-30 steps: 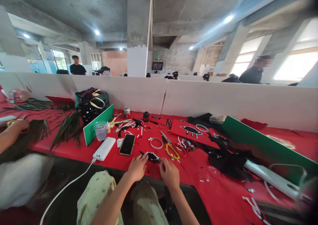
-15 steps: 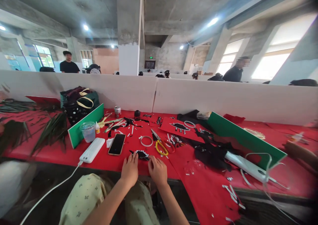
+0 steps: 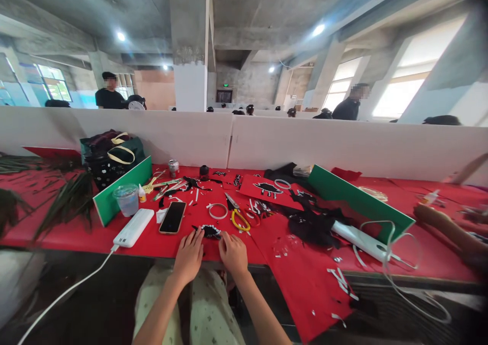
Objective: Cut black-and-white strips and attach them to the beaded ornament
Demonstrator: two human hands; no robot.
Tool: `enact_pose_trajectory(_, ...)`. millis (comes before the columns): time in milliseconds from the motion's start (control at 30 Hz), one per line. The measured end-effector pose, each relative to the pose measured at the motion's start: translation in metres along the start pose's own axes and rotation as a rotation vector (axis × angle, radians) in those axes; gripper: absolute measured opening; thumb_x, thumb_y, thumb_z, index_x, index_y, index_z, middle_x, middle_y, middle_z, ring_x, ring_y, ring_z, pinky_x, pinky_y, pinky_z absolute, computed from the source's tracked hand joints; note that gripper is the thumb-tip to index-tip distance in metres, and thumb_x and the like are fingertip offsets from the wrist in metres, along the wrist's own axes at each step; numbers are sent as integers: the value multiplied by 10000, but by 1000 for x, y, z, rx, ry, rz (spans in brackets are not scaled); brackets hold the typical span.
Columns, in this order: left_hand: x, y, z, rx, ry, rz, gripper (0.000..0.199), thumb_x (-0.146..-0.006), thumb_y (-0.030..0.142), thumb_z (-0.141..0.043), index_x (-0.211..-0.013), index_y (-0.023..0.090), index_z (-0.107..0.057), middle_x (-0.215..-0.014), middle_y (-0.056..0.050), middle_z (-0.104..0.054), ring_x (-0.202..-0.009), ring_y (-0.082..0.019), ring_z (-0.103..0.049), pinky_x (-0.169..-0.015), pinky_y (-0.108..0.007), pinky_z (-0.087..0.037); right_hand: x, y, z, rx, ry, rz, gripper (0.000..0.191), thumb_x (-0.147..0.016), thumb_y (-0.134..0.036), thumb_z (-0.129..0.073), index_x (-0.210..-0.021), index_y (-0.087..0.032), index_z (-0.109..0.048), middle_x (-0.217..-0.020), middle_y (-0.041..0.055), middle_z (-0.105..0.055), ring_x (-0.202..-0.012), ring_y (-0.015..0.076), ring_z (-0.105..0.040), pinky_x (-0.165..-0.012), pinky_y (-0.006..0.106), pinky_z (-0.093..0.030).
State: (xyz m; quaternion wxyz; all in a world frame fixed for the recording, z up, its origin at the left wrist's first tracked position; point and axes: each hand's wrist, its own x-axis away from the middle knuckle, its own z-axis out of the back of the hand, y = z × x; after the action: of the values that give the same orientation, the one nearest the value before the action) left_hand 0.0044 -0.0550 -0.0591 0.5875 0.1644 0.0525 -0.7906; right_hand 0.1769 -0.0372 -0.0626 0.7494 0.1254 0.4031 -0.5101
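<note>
Black cut-out piece with white beaded edging (image 3: 210, 231) lay on the red-covered table (image 3: 87, 238), right of the smartphone (image 3: 173, 217) and a bit nearer the wearer. Left hand (image 3: 189, 256) palm down, fingers nearly straight and close together, tips on the piece's left end; thumb hidden, so couldn't tell if it gripped. Right hand (image 3: 233, 253) had fingers bent inward, tips at the piece's right end; couldn't tell if they pinched it.

Right of the phone: white ring (image 3: 218, 211), then yellow-handled scissors (image 3: 241, 220). Farther right and back: red card (image 3: 251, 192) bearing a white-outlined black animal shape (image 3: 269, 190). Well right of the phone, crumpled black fabric (image 3: 312, 228).

Left of the phone: white power bank (image 3: 134, 228) with white cable (image 3: 68, 295) plugged in. Left and farther back: clear plastic cup (image 3: 127, 201), small glue bottle (image 3: 142, 194) just beside it. Directly behind the phone, well back, stood a drink can (image 3: 174, 168).
</note>
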Motion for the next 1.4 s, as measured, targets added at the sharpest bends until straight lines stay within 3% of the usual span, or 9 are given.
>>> enact_pose_trajectory(200, 0, 1, 6, 2, -14, -7, 474, -927, 212, -290, -1389, 207, -396, -1459, -47, -365, -1315, -212, -377, -1053, -412, -342, -2, -1, 4, -54, -13, -20, 213, -836, -119, -429, -949, -178, -600, -753, 47, -636, -737, 188, -562, -705, 290, -405)
enact_pose_trajectory(400, 1, 1, 4, 16, 12, -2, 471, -938, 236, -278, -1396, 218, -384, -1450, -46, -383, -1337, -217, -349, -1067, -423, -325, -4, 3, 6, -216, 101, -174, 284, -813, -75, -378, -961, -196, -590, -890, 74, -572, -883, 209, -521, -797, 332, -435)
enact_pose_trajectory(633, 2, 2, 1, 6, 34, 7, 468, -943, 242, -281, -1399, 229, -381, -1447, -30, -392, -1391, -230, -227, -1100, -435, -265, -2, 11, 1, -445, 154, -302, 214, -904, -201, -383, -934, -193, -594, -908, 83, -618, -843, 181, -584, -760, 293, -460)
enact_pose_trajectory(1033, 4, 6, 7, -4, 7, 39, 483, -945, 243, -250, -1417, 235, -351, -1508, -24, -263, -1411, -229, -151, -1080, -417, -298, -4, 17, 3, -622, 227, -395, 162, -842, -190, -428, -862, -194, -589, -840, 86, -606, -802, 197, -583, -744, 328, -491)
enact_pose_trajectory(1167, 4, 4, 3, 93, 19, 74, 547, -946, 282, -281, -1476, 222, -159, -1501, -69, -279, -1406, -220, -178, -1087, -424, -282, -6, 20, 2, -755, 207, -436, 131, -812, -207, -471, -860, -187, -591, -866, 85, -601, -811, 196, -588, -765, 345, -492)
enact_pose_trajectory(1267, -2, -5, -2, 267, 30, 121, 658, -911, 286, -386, -1482, 182, -76, -1509, -109, -252, -1396, -231, -212, -1079, -423, -306, -17, 28, 0, -986, 195, -547, 102, -751, -241, -565, -837, -186, -570, -875, 71, -607, -825, 197, -614, -786, 359, -500)
enact_pose_trajectory(1400, -33, -15, 0, 523, 139, 148, 597, -858, 206, -454, -1427, 178, -276, -1456, -114, -372, -1345, -219, -335, -1074, -390, -333, -47, 36, -5, -1300, 108, -693, 234, -650, -270, -692, -825, -197, -555, -872, 39, -637, -867, 202, -634, -809, 356, -501)
